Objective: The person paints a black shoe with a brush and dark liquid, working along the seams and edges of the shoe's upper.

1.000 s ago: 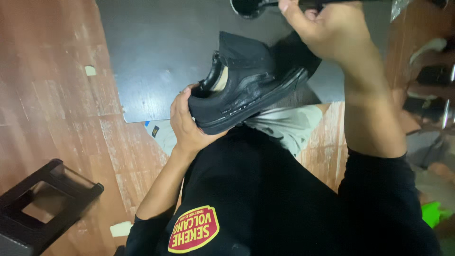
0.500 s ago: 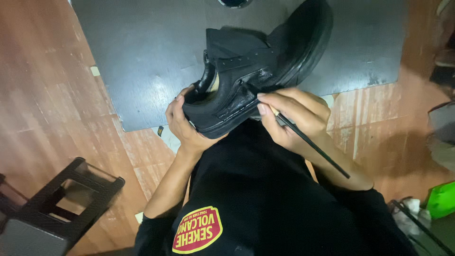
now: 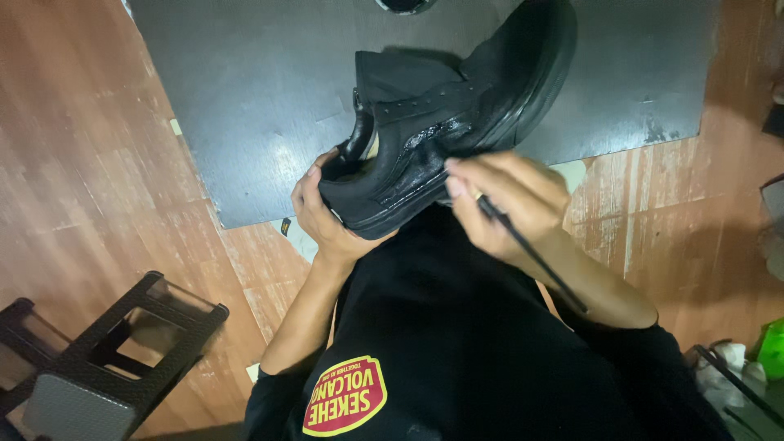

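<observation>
Left hand (image 3: 327, 214) gripping black shoe (image 3: 445, 122) heel, right hand (image 3: 506, 200) pinching thin brush (image 3: 531, 253), red-yellow shirt badge (image 3: 345, 395)

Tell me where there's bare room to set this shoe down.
The dark mat is bare left of the black shoe and right of its toe. Wooden floor lies open left of the mat. It is crowded around the black stool and the clutter at lower right.

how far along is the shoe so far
Done: a wet, glossy patch shows on the shoe's side, near the laces. In hand: the left hand cups the heel, and the right hand holds a thin brush with its tip at that glossy patch. Left: the toe and the tongue look matte and dry. The far side is hidden.
</observation>
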